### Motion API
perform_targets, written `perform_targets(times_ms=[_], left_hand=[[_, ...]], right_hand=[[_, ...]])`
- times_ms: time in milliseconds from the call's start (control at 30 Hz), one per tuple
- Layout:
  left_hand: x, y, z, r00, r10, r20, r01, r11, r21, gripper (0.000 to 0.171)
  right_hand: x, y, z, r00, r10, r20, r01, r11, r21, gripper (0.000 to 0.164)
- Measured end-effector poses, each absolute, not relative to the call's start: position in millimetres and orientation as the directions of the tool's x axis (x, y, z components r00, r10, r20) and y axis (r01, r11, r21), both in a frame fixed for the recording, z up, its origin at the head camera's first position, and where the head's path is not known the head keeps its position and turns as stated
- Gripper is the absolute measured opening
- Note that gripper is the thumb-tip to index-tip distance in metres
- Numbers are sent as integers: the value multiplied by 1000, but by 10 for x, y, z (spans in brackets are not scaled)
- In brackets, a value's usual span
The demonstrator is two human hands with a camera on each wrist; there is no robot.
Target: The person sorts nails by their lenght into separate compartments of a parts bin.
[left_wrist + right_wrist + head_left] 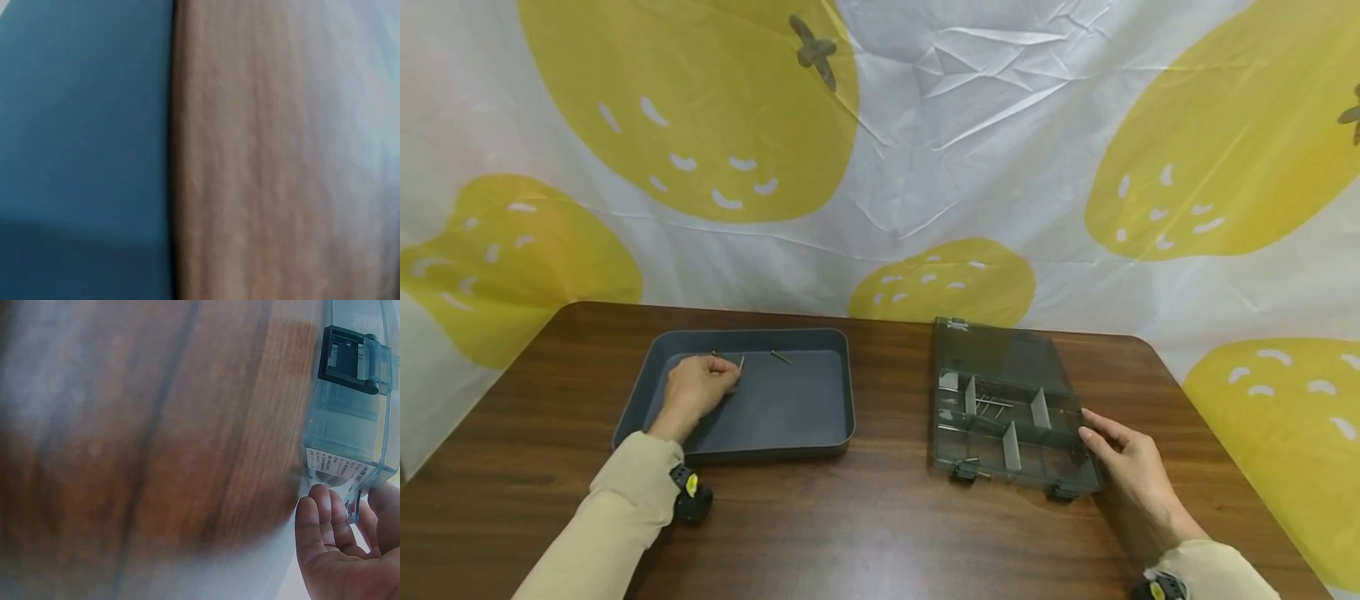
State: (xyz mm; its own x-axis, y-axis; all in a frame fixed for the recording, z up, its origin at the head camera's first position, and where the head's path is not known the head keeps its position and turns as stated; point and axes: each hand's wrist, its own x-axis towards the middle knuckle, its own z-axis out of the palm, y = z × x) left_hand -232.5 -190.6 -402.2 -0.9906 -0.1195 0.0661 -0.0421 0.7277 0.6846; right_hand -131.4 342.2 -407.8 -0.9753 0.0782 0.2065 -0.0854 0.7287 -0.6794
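Over the left part of a dark grey tray [790, 448], my left hand [695, 390] pinches a thin screw [742, 363] at its fingertips. Another screw [782, 357] lies farther right in the tray, and one more [715, 353] is partly behind the fingers. On the right, my right hand [1131, 467] grips the right end of a clear grey compartment box [1030, 475], thumb on top and fingers along the side. The box lid [1000, 354] is tipped back, away from me. Several thin screws [994, 405] lie in a back compartment. The left wrist view is blurred and hides the left hand.
White dividers [1011, 447] split the box into compartments. Two dark latches [1062, 493] are on its front edge. The brown wooden table [880, 517] ends at the back against a white cloth [760, 271] with yellow fruit shapes.
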Motion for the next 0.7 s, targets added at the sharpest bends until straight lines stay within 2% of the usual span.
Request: perform_targets(times_ms=[367,700], left_hand=[[-2272,-1614,-3896,-989,-52,137,70,653,754,16],[-2166,-1216,-3770,-976,94,195,214,556,804,10]], right_hand=[[-1311,3429,-4072,-978,69,197,-84,731,-677,46],[-1293,3416,-4085,-974,78,214,-91,728,-679,42]])
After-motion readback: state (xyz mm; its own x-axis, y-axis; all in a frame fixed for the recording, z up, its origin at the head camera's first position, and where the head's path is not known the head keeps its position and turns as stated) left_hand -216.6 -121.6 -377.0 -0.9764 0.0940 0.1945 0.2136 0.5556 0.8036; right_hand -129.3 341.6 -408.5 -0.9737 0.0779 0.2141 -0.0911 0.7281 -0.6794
